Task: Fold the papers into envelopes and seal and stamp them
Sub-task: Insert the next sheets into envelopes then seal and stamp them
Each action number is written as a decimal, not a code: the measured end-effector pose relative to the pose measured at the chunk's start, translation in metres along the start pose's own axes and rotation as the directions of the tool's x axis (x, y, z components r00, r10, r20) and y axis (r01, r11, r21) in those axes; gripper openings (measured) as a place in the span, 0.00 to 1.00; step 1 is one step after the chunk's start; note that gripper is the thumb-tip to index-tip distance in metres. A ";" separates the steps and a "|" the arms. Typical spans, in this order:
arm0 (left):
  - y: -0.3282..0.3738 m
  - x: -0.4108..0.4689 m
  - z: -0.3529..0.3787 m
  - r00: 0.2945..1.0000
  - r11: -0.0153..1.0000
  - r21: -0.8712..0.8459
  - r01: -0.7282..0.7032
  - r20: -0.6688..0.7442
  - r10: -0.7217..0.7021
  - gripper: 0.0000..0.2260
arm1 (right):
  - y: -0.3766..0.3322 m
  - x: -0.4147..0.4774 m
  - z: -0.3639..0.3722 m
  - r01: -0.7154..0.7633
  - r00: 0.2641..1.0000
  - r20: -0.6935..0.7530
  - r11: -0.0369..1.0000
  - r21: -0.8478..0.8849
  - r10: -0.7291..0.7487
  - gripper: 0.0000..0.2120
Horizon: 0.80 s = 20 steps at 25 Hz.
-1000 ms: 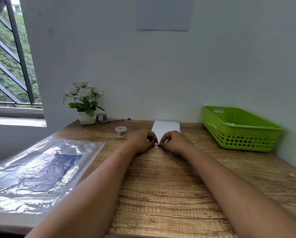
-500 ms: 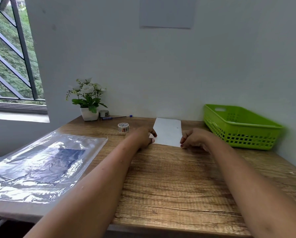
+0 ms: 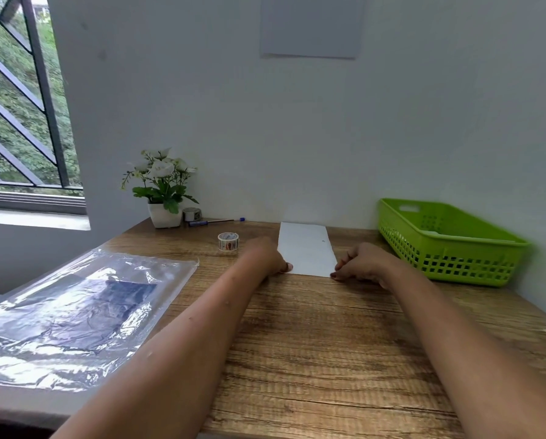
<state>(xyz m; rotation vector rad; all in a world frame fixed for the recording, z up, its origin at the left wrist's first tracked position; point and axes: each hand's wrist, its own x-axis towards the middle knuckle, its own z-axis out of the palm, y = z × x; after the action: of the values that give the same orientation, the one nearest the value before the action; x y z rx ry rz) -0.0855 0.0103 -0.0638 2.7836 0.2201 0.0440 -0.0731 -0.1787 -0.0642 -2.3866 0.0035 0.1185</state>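
- Wooden table [image 3: 313,327] with a brown grain, pushed into the corner of a pale-walled room; both bare forearms reach across it away from the person.
- Left hand [image 3: 262,256]: knuckles up, fingers curled under, thumb tip pressed on the near left corner of the paper [image 3: 306,248].
- Right hand [image 3: 365,263]: also knuckles up and curled, its fingertips on the table, touching the paper's near right corner.
- Between the two hands lies the paper, flat on the table; it runs from their fingertips away to the wall, and the hands sit at opposite ends of its near edge.
- One sheet of white paper is on the table.
- Two rolls of tape: a patterned roll [image 3: 228,241] just beyond and left of the left hand, and a grey roll [image 3: 192,213] farther off in the same direction.
- One pen [image 3: 216,221] lies beyond the left hand, by the wall.
- One potted plant [image 3: 164,198] with white flowers stands touching the grey roll, farther left.
- One green basket [image 3: 455,258] sits to the right of the right hand, against the side wall.
- One clear plastic bag [image 3: 75,312] with something dark inside lies left of the left forearm.
- Far left of the hands is a barred window [image 3: 18,106] with greenery outside.
- High on the wall beyond the hands hangs a grey sheet [image 3: 311,23].
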 end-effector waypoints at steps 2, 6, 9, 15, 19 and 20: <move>-0.003 0.000 -0.001 0.998 0.996 -0.077 0.036 0.056 -0.031 0.28 | -0.002 0.000 0.004 0.068 0.998 -0.006 0.991 -0.113 -0.069 0.13; -0.010 0.005 -0.007 0.988 0.733 -0.664 0.149 0.138 -0.076 0.21 | -0.011 -0.006 0.014 0.289 0.928 -0.050 0.795 -0.533 -0.370 0.24; -0.010 0.007 -0.014 0.992 0.416 -0.901 0.124 0.121 -0.033 0.17 | -0.024 -0.016 0.023 0.381 0.762 -0.124 0.594 -0.709 -0.636 0.18; -0.001 -0.003 -0.021 0.864 0.743 -0.522 -0.419 -0.480 0.149 0.07 | -0.030 -0.017 0.022 0.278 0.597 -0.331 0.576 -0.768 -0.731 0.13; 0.004 -0.012 -0.015 0.425 0.720 0.383 -0.578 -0.612 0.667 0.10 | -0.025 -0.017 0.017 0.237 0.462 -0.428 0.573 -0.784 -0.777 0.08; 0.005 -0.010 -0.011 0.360 0.707 0.479 -0.520 -0.627 0.690 0.09 | -0.026 -0.017 0.018 0.252 0.432 -0.424 0.558 -0.791 -0.796 0.08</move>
<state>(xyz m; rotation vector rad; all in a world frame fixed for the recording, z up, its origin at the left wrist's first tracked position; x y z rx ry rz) -0.0955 0.0083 -0.0516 2.6385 -0.7000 1.5318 -0.0905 -0.1477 -0.0580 -2.7232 -0.5488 -1.4846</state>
